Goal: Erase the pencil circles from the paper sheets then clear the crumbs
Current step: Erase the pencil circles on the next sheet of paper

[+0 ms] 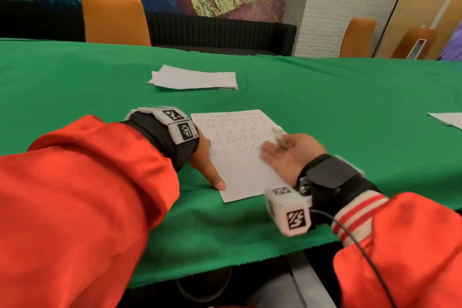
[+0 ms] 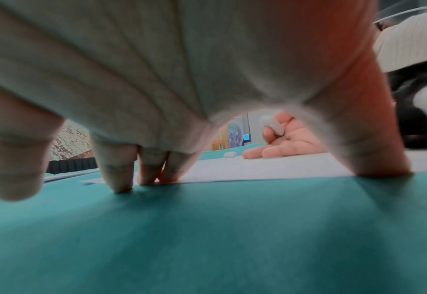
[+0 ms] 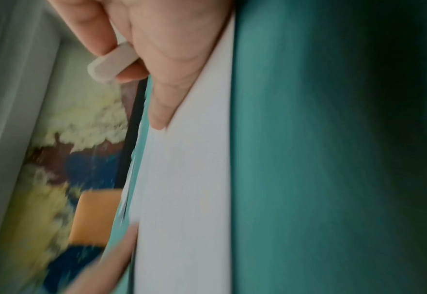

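So the white paper sheet covered in pencil circles (image 1: 237, 147) is lying flat on the green tablecloth (image 1: 350, 97), near the front edge of the table. The circles are filling the far part of it, and the near strip is looking blank. The left hand (image 1: 203, 155) is sitting on the sheet's left edge with fingers spread and fairly straight, tips pressing down on paper and cloth, thumb (image 1: 217, 182) planted by the near-left corner. The right hand (image 1: 291, 151) is lying palm up on the sheet's right side, pinching a small white rubber eraser (image 1: 278, 134) between thumb and forefinger while the other fingers are stretching out along the paper. A stack of plain white sheets (image 1: 195, 79) is sitting farther back, and another white sheet (image 1: 447, 119) is poking in at the far right. Two orange chairs (image 1: 115, 17) are standing behind the table.
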### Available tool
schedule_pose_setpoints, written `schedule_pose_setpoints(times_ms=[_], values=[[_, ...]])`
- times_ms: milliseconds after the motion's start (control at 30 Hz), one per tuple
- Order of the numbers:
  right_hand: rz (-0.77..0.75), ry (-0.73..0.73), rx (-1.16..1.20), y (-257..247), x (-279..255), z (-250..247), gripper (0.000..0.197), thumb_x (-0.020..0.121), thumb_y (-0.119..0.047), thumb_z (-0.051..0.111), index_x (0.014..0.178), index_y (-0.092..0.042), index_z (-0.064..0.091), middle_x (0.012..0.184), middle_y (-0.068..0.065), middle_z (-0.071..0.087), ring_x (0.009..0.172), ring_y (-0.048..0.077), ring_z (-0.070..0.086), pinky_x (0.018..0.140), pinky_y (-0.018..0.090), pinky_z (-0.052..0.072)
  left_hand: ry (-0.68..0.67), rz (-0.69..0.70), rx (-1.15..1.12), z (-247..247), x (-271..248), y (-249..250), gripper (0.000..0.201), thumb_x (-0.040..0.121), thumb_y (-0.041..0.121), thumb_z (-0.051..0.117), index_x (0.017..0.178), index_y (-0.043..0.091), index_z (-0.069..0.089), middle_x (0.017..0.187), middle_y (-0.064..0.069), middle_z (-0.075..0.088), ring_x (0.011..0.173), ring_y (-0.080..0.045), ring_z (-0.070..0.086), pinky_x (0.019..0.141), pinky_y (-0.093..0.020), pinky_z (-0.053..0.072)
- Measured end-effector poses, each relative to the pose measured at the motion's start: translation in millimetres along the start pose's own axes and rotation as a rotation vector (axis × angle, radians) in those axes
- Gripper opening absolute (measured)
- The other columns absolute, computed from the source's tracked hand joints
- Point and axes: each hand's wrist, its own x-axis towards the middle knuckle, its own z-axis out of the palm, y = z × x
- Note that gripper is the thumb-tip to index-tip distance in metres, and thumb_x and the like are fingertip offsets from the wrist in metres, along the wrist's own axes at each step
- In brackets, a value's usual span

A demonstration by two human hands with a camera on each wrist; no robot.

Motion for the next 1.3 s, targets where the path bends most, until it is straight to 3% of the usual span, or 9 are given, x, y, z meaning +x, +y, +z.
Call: schedule_pose_setpoints(times_ms=[133,200,367,500,633,833,1000,1133,1300], values=[[-0.15,0.238,0.022,-45.3,4.4,-23.4,0.03,0.1,-0.009,0.032,0.124,0.002,0.046,0.145,0.016,0.037,0.134,0.026,0.037,0.113,0.036,0.028,0.012,0.006,-0.006,-1.0,-1.0,0.5,0.102,0.072,0.072,0.059,0.149,0.013,0.026,0.153,-0.004,0.031,0.137,-0.023,0.035,0.109,-0.031,0.026],[-0.152,0.192,-0.005,-46.7,-3.2,-18.6,0.034,0.101,-0.011,0.031,0.129,0.003,0.044,0.139,0.021,0.041,0.133,0.029,0.038,0.112,0.038,0.029,0.009,-0.002,-0.011,-1.4,-1.6,0.8,0.103,0.072,0.072,0.059,0.149,0.013,0.024,0.153,-0.004,0.03,0.137,-0.023,0.034,0.109,-0.032,0.025],[0.084,-0.131,-0.186,11.9,-17.2,16.9,0.031,0.098,-0.011,0.033,0.071,-0.004,0.047,0.118,0.019,0.053,0.111,0.03,0.053,0.09,0.037,0.043,-0.002,-0.011,0.002,-0.1,0.0,0.5,0.108,0.07,0.075,0.057,0.15,0.012,0.022,0.155,-0.004,0.026,0.139,-0.022,0.031,0.112,-0.033,0.024],[0.17,-0.145,-0.2,31.6,-8.0,14.8,0.028,0.099,-0.011,0.033,0.08,0.001,0.05,0.122,0.025,0.051,0.116,0.034,0.049,0.092,0.041,0.04,0.009,0.0,0.005,-1.7,-0.9,2.0,0.106,0.072,0.073,0.058,0.15,0.012,0.021,0.155,-0.004,0.026,0.139,-0.022,0.03,0.111,-0.03,0.023],[-0.022,0.03,-0.114,-10.6,-1.0,-10.7,0.027,0.1,-0.009,0.031,0.079,-0.002,0.047,0.126,0.024,0.05,0.117,0.032,0.05,0.095,0.042,0.04,0.002,0.01,-0.001,-1.0,-0.7,0.3,0.104,0.071,0.073,0.059,0.149,0.014,0.025,0.153,-0.002,0.03,0.137,-0.022,0.033,0.109,-0.031,0.025],[-0.223,0.193,-0.027,-58.6,4.2,-38.0,0.022,0.101,-0.008,0.028,0.112,0.003,0.043,0.142,0.024,0.036,0.134,0.031,0.035,0.111,0.038,0.029,-0.003,0.007,-0.028,0.9,2.4,-1.1,0.106,0.07,0.073,0.061,0.149,0.011,0.025,0.153,-0.004,0.031,0.138,-0.022,0.033,0.112,-0.033,0.026],[-0.021,-0.085,-0.211,-12.9,-15.3,2.8,0.029,0.099,-0.012,0.032,0.075,-0.005,0.048,0.131,0.018,0.049,0.127,0.03,0.045,0.098,0.038,0.039,-0.005,-0.016,0.007,-0.7,0.2,0.9,0.109,0.071,0.074,0.058,0.151,0.013,0.016,0.156,-0.004,0.022,0.141,-0.021,0.027,0.114,-0.034,0.021],[0.165,-0.178,-0.289,27.5,-10.4,14.8,0.026,0.098,-0.011,0.035,0.08,0.0,0.051,0.126,0.025,0.051,0.116,0.033,0.05,0.093,0.04,0.04,0.001,-0.019,0.042,-1.3,-1.6,3.4,0.109,0.072,0.075,0.056,0.151,0.012,0.016,0.156,-0.005,0.022,0.141,-0.022,0.027,0.114,-0.033,0.022],[-0.059,0.015,-0.166,-12.5,1.0,-13.1,0.025,0.1,-0.009,0.03,0.084,-0.004,0.049,0.136,0.025,0.045,0.12,0.032,0.05,0.096,0.041,0.042,-0.013,-0.009,0.034,-0.9,0.7,1.1,0.109,0.07,0.075,0.057,0.151,0.013,0.019,0.156,-0.003,0.023,0.14,-0.022,0.028,0.113,-0.034,0.023]])
